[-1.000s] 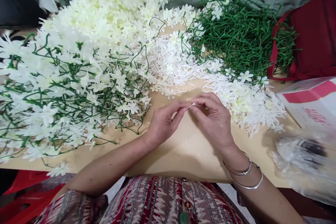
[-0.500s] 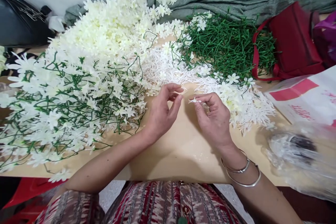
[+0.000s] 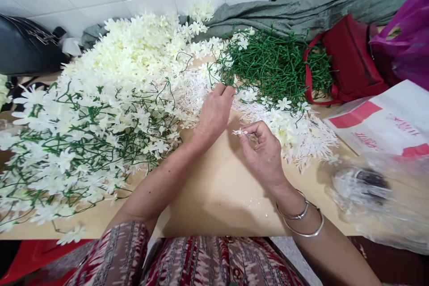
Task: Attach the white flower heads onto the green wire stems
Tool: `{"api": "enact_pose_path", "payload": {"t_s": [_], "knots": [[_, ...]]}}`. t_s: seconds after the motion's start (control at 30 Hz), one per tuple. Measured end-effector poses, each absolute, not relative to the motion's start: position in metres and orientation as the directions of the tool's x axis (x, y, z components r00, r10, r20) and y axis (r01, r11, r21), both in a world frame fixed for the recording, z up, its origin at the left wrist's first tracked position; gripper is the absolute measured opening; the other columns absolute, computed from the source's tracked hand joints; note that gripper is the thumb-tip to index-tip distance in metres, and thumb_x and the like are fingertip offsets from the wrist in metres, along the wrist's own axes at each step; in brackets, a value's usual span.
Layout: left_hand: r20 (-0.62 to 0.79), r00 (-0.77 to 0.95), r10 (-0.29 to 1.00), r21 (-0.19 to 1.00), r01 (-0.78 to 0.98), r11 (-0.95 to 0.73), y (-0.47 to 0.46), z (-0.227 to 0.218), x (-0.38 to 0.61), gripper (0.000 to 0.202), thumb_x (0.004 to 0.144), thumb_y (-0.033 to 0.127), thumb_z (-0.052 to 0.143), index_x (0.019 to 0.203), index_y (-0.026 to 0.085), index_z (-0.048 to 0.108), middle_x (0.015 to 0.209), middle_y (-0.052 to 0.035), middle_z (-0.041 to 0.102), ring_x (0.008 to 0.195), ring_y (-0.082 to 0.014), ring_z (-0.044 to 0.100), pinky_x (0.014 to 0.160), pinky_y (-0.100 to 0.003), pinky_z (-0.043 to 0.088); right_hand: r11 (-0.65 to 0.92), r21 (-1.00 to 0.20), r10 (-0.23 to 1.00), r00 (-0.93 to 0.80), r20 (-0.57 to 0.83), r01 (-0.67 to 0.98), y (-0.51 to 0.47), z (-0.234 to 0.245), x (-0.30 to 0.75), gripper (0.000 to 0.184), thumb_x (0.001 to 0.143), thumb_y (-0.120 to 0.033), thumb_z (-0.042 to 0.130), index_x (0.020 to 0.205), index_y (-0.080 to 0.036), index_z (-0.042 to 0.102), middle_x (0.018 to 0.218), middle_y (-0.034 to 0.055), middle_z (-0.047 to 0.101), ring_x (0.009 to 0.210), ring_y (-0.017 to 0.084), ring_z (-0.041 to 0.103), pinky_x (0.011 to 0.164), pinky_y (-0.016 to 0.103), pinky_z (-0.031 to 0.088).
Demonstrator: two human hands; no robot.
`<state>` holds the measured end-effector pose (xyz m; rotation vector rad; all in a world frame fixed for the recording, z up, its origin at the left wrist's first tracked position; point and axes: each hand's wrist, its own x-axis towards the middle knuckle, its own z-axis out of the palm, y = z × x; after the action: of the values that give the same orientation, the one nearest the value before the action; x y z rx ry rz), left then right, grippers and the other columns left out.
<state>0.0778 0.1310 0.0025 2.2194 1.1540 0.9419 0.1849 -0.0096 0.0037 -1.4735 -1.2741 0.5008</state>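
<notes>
My right hand (image 3: pixel 263 154) pinches small white artificial flower stamens (image 3: pixel 239 132) between thumb and fingers, their thin tips pointing left above the table. My left hand (image 3: pixel 216 109) reaches to the far side, its fingers bent down and drawn together at the edge of the loose white stamen pile (image 3: pixel 191 89). What its fingertips hold, if anything, is hidden. Just beyond them lies a heap of green plastic stems (image 3: pixel 275 65). To the left spreads a big bunch of white flowers on green stems (image 3: pixel 100 138), with loose white petals (image 3: pixel 134 49) piled behind it.
More white stamens (image 3: pixel 317 138) lie right of my hands. A red bag (image 3: pixel 351 58), a purple bag (image 3: pixel 409 40), a white-and-red paper bag (image 3: pixel 385 120) and a clear plastic bag (image 3: pixel 362 187) stand at the right. A black bag (image 3: pixel 27 47) sits far left, green cloth (image 3: pixel 254 15) along the wall.
My left hand has moved away from my right hand, forward to the stamen pile, and its fingers have turned down. My right hand keeps its pinch on the stamens. The view has shifted slightly.
</notes>
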Motion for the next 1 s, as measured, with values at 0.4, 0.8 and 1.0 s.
{"api": "enact_pose_path", "payload": {"t_s": [0.4,0.8,1.0], "knots": [[0.307,0.114,0.945,0.938,0.132,-0.321,0.080,0.057,0.032,0.017,0.097,0.039,0.070,0.094,0.023,0.067,0.106,-0.0066,0.072,0.097,-0.0178,0.067,0.080,-0.030,0.055,0.133,-0.931,0.892,0.368,0.262,0.341,-0.013,0.000,0.183,0.004,0.093,-0.025,0.068,0.094,-0.025,0.063,0.091,0.0010,0.072,0.091,0.018,0.070,0.084,0.034,0.055],[-0.194,0.252,0.948,0.957,-0.166,0.240,0.025,0.033,0.006,0.028,0.091,0.045,0.077,0.101,0.020,0.069,0.090,-0.0036,0.080,0.075,-0.0126,0.074,0.072,-0.025,0.058,0.104,-0.992,0.968,0.238,0.086,-0.065,-0.008,0.011,0.187,0.009,0.088,-0.034,0.076,0.091,-0.026,0.071,0.111,0.0029,0.077,0.102,0.019,0.072,0.086,0.035,0.058],[-0.195,0.363,0.911,0.979,0.012,0.205,0.014,0.029,-0.004,0.026,0.094,0.043,0.074,0.103,0.019,0.069,0.083,-0.0044,0.078,0.079,-0.0156,0.074,0.077,-0.028,0.059,0.000,-0.998,0.994,0.112,0.006,0.056,-0.015,0.014,0.183,0.007,0.090,-0.031,0.074,0.091,-0.024,0.073,0.077,-0.0015,0.075,0.069,0.015,0.068,0.064,0.028,0.055]]}}
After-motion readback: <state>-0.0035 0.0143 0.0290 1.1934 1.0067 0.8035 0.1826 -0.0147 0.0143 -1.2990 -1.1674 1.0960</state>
